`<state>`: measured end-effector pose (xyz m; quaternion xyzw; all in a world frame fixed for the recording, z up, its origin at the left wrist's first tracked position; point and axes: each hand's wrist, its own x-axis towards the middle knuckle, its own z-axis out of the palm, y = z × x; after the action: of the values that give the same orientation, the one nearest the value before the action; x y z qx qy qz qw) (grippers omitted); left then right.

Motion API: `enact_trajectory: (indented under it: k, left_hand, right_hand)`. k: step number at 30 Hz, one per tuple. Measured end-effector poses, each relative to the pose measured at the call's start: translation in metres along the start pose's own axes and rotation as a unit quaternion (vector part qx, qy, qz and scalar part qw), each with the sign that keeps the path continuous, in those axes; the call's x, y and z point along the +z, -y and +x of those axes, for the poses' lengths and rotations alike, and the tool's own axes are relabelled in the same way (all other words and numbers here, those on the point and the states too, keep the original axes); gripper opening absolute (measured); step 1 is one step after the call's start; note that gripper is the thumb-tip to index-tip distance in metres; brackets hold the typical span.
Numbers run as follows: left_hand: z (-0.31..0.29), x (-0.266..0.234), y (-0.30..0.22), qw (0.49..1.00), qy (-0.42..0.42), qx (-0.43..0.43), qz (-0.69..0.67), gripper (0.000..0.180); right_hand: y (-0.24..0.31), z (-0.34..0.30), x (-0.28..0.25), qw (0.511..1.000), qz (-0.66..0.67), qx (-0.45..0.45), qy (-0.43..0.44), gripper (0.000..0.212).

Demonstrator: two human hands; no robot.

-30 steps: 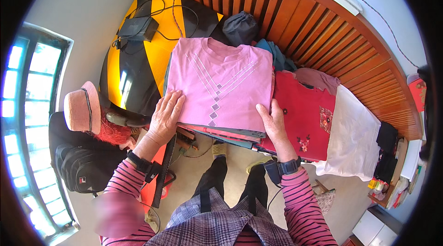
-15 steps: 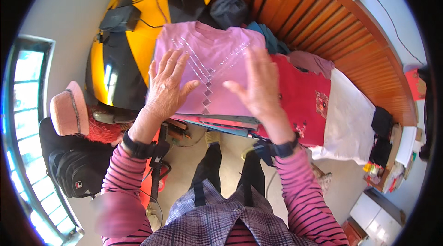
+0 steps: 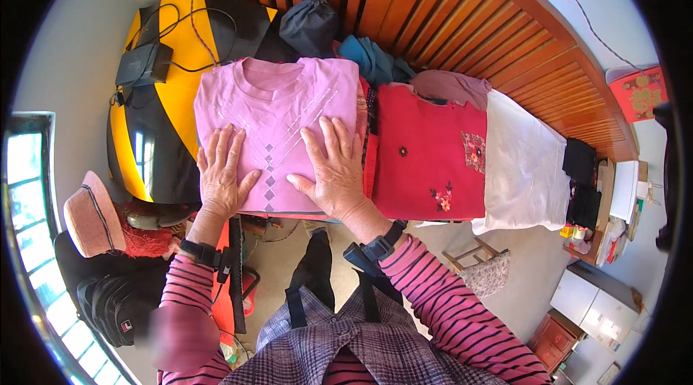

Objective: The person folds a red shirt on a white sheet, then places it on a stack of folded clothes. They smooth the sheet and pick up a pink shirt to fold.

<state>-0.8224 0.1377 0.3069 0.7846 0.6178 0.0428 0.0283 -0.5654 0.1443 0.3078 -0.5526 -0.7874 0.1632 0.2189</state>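
A folded pink shirt [image 3: 278, 89] with a sparkling V pattern and a row of dark diamonds lies on top of a stack of folded clothes. My left hand [image 3: 224, 172] rests flat on its lower left part, fingers spread. On the lower right part lies my right hand [image 3: 333, 172], also flat with fingers apart. Neither hand grips anything. Right of the stack is a folded red garment [image 3: 429, 161] with flower embroidery, and beyond it a white cloth [image 3: 523, 165].
A yellow and black case [image 3: 188, 96] with a black box [image 3: 144, 63] and cables stands at left. Behind are a dark bag [image 3: 309, 26], teal cloth [image 3: 372, 60] and a slatted wooden headboard [image 3: 476, 38]. A pink hat [image 3: 92, 215] and black backpack [image 3: 115, 305] sit lower left.
Both hands have come down from above the pink shirt onto its lower part. The view has shifted, so the clothes appear further left. The shirt stays folded on its stack.
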Motion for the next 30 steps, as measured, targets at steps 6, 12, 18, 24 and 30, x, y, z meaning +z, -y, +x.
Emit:
enact_trajectory:
  k: [6,12,18,24,30]
  left_hand:
    - [-0.03,0.002,-0.007,1.0,0.019,-0.009,0.02,0.087]
    - [-0.023,0.008,0.005,0.999,0.031,-0.022,-0.002,0.086]
    - [-0.027,0.005,0.002,0.996,0.077,-0.047,-0.026,0.088]
    - [-0.026,0.004,0.004,0.995,0.069,-0.039,-0.059,0.087]
    - [-0.027,0.007,0.005,0.994,0.087,-0.041,-0.057,0.088]
  right_hand:
    - [0.014,-0.027,0.001,1.0,-0.005,-0.019,0.001,0.088]
    - [0.01,-0.017,0.012,1.0,-0.023,-0.014,0.006,0.085]
    - [0.016,-0.025,0.011,0.999,-0.026,-0.034,-0.027,0.088]
    - [0.012,-0.024,0.017,0.998,-0.047,-0.026,-0.017,0.089]
    - [0.01,-0.027,0.019,0.999,-0.042,-0.023,-0.003,0.089]
